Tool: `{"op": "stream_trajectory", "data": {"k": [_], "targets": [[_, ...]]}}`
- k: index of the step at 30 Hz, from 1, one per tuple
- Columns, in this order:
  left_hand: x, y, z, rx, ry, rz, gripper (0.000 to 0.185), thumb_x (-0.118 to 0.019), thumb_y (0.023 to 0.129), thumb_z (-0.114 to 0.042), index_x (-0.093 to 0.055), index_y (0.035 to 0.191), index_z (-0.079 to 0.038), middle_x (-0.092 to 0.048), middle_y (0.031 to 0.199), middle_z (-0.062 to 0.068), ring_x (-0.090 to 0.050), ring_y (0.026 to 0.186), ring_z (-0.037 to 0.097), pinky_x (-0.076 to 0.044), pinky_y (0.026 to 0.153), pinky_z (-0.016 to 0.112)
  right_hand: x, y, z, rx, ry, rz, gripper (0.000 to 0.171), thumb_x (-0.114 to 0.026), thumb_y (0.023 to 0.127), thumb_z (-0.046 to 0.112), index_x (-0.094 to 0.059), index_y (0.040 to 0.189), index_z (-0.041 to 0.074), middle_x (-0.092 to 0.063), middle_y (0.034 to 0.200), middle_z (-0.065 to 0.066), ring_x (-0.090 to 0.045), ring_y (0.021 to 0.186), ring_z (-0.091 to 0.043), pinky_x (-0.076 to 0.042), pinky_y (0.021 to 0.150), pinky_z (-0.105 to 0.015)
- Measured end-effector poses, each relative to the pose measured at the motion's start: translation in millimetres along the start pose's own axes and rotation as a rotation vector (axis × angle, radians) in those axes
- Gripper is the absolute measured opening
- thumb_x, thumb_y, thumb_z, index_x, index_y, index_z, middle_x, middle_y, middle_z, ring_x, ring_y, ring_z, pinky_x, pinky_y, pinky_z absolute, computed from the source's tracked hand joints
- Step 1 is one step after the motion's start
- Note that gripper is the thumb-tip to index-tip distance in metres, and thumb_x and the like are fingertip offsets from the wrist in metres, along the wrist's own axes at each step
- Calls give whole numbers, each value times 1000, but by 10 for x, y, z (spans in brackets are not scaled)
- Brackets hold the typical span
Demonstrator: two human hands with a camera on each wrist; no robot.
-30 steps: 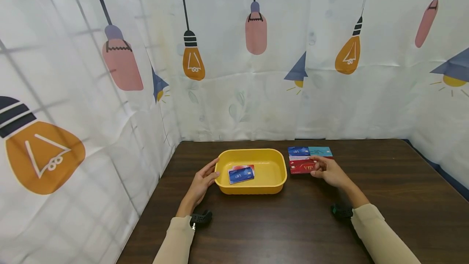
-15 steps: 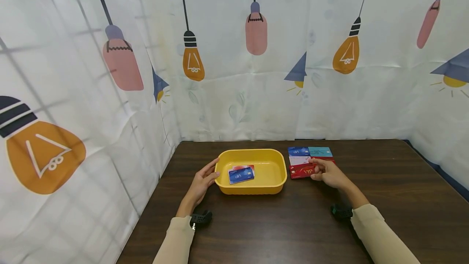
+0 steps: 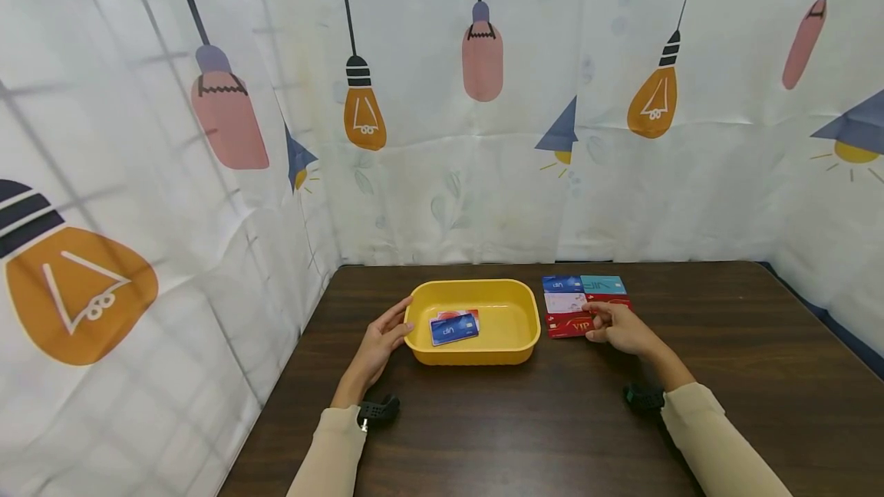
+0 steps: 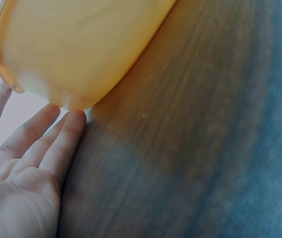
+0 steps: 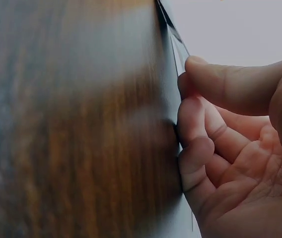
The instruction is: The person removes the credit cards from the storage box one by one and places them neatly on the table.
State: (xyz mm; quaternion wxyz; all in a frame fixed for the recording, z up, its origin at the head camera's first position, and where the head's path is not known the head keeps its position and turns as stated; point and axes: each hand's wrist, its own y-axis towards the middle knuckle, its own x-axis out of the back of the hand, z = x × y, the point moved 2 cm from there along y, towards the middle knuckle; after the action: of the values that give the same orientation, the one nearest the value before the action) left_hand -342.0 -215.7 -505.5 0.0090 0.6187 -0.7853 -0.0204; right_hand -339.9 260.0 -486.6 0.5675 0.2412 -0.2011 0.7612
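We steady the yellow tray (image 3: 514, 345) with our left hand's (image 3: 379, 343) straight fingers on its near-left rim, while our right hand (image 3: 621, 327) pinches the red VIP card (image 3: 568, 324) at its fingertips, best lifted edge-first.

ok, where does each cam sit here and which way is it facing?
Head: worn on the head, looks forward and down at the dark wooden table, the yellow tray, the cards and the lamp-print curtain; both sleeves, left hand and right hand show.
Left wrist: low at the table, faces the tray's outer wall; open palm and fingers at its corner.
Right wrist: low at the table, faces the edge of the red VIP card; thumb and fingers pinch it.
Shared: head and left wrist both show the tray.
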Motion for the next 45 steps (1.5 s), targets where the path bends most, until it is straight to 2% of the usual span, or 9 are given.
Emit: {"op": "stream_trajectory", "data": {"k": [8,20,33,45], "targets": [[-1,0,0,0,-2,3,56,-63,102,-17,-46,155,-19,-42,162,12,-43,148,33,-49,111,39,19,2,-15,-17,-32,11,58,-75,89,10,-53,140,-7,-56,82,-7,-47,68,-16,-41,59,-26],[0,11,0,1,0,7,56,-62,102,-17,-46,156,-20,-42,162,12,-42,148,33,-49,111,39,28,-20,-3,-4,-123,-15,55,-80,86,11,-59,134,-4,-59,97,-12,-52,80,-22,-46,71,-32],[0,-1,7,0,-5,11,54,-59,104,-13,-45,156,-19,-41,162,13,-42,148,34,-49,112,41,15,1,-19,-27,-141,-8,54,-80,85,10,-60,133,-3,-58,100,-14,-51,77,-22,-46,68,-32],[-9,4,-7,-8,-4,-3,55,-61,102,-15,-46,155,-18,-44,160,15,-45,146,34,-54,102,27,24,16,-19,-59,-135,-16,56,-81,85,11,-59,134,-3,-59,104,-16,-50,78,-22,-46,66,-30]]}}
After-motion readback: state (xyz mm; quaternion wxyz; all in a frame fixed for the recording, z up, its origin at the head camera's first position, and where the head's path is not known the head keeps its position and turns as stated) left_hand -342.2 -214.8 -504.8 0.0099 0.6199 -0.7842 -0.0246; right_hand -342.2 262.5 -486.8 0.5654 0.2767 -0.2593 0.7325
